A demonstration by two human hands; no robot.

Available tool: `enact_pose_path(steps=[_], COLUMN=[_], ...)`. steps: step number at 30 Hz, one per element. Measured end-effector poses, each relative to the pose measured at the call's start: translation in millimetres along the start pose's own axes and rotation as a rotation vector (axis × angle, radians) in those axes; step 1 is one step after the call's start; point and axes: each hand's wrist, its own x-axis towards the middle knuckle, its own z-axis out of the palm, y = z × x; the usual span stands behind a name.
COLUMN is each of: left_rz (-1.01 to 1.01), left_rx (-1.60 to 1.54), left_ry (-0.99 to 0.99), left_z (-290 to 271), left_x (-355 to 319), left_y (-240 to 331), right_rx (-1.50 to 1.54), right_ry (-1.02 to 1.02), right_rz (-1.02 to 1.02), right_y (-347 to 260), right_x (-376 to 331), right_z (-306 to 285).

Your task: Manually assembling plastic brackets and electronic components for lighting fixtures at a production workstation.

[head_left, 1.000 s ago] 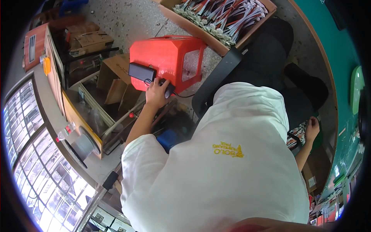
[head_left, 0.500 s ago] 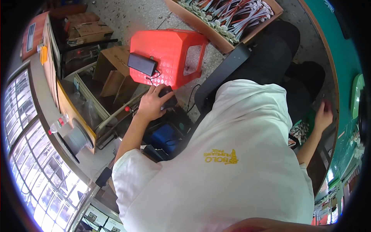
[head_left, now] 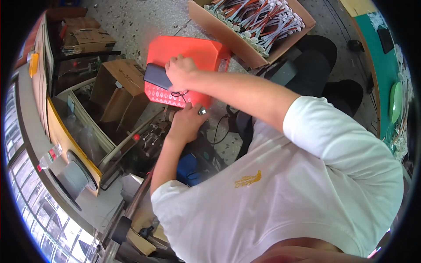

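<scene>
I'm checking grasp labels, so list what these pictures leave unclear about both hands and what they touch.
- Head view: the right hand covers one end of the flat dark phone-like device on the orange plastic stool; gripping or only resting cannot be told.
- Head view: the left hand shows only its back, so its fingertips are hidden.
- Head view: the small shiny metal part beside it is too small to identify.

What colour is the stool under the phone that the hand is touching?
Bright orange-red: the stool shows best in the head view.
</scene>
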Motion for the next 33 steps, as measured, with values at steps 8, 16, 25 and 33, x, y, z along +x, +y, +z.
enact_pose_path(steps=[8, 16, 25, 33], left_rz=[-0.047, -0.015, -0.094, -0.293], left_rx=[-0.136, 0.028, -0.039, -0.314], left_ry=[0.243, 0.454, 0.625, 0.677], left_z=[34.9, 46.1, 37.1, 113.2], left_x=[-1.5, 25.8, 18.8, 37.4], left_y=[-37.0, -66.3, -50.7, -54.1], right_rx=[-0.160, -0.288, -0.236, 1.098], right_ry=[-0.312, -0.171, -0.193, 0.124], right_rz=[-0.070, -0.441, -0.527, -0.768], right_y=[-6.5, 40.1, 49.7, -15.3], right_x=[60.9, 106.1, 83.3, -64.1], right_z=[-2.6, -2.1, -12.4, -140.2])
